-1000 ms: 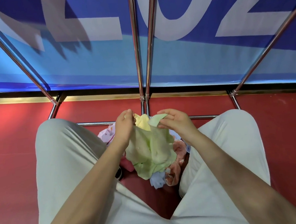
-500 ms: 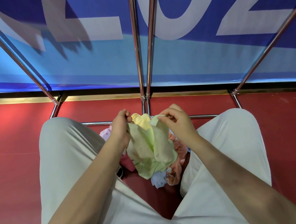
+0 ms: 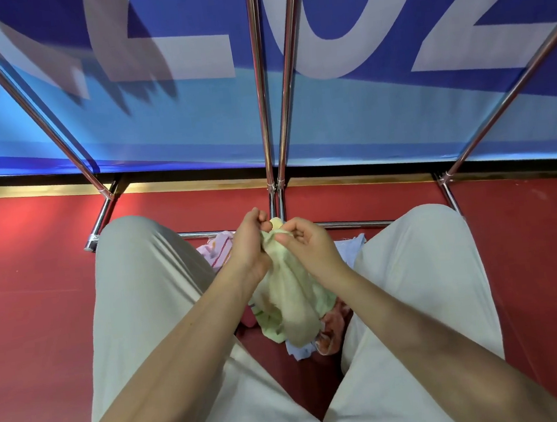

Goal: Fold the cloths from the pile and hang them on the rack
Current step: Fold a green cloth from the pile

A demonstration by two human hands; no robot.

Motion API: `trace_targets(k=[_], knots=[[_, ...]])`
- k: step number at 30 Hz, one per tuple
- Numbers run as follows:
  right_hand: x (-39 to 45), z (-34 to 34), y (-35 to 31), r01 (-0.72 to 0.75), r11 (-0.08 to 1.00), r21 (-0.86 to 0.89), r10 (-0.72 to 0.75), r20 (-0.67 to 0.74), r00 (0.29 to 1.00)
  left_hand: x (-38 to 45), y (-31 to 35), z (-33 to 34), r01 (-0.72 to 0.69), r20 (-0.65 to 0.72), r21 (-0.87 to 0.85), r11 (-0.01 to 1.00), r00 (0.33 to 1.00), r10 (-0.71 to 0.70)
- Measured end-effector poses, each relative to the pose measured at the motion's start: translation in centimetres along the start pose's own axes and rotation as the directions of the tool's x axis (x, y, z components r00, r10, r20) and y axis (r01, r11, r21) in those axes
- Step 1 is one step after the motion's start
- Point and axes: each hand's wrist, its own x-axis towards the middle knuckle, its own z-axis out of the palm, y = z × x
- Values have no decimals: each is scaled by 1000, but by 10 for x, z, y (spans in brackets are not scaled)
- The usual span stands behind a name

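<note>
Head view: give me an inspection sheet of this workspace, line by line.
Surface: red floor; the person sits on it with legs in pale trousers spread.
Job's things: light green cloth held up by its top edge, hanging down over the pile of cloths between the legs; metal rack stands in front, no cloth visible on its bars.
Clutter: nothing seen.
Grippers: left hand and right hand close together, both pinching the green cloth's top.
Cables: nothing seen.
Surroundings: blue banner with large pale letters behind the rack.
</note>
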Motion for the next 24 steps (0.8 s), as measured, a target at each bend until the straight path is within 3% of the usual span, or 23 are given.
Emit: trace_targets(k=[7, 12, 18, 24], knots=[[6, 4, 9, 11, 999, -38, -14, -69, 998, -4, 5, 12, -92, -9, -99, 991, 996, 92], [9, 0, 9, -73, 997, -15, 72, -76, 994, -4, 3, 15, -171, 17, -66, 983, 985, 173], [8, -8, 8, -58, 996, -69, 50, -111, 993, -5, -1, 16, -231, 99, 72, 970, 970, 224], [6, -7, 9, -52, 997, -54, 45, -133, 990, -6, -3, 15, -237, 94, 75, 969, 969, 230]])
